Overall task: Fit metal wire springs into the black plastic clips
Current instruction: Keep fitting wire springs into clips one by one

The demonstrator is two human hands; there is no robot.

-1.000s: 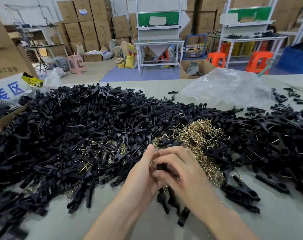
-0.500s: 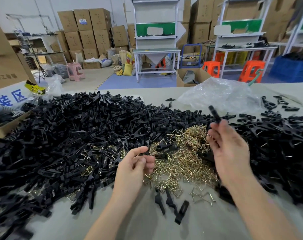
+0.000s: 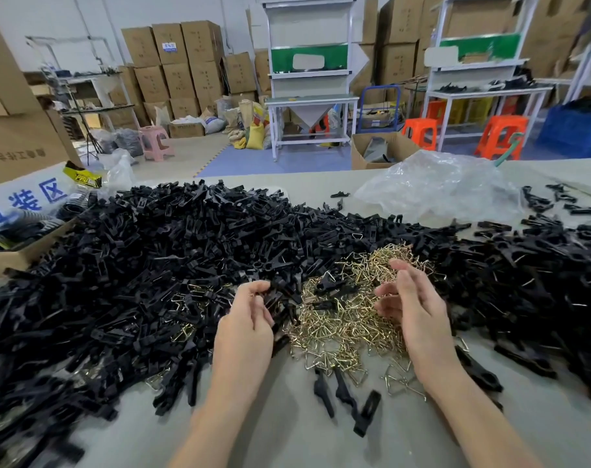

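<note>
Head view: left hand (image 3: 245, 327) curled, hold unclear, at clips (image 3: 152, 251) edge; right hand (image 3: 419, 312) slack-fingered over springs (image 3: 341, 319)

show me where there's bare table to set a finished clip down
Bare table lies nearest you, between the forearms below the left hand and right hand, apart from three loose clip pieces; also right of the right forearm, and along the far edge left of the plastic bag. Crowded: black clip pile on both sides, spring heap between.
</note>
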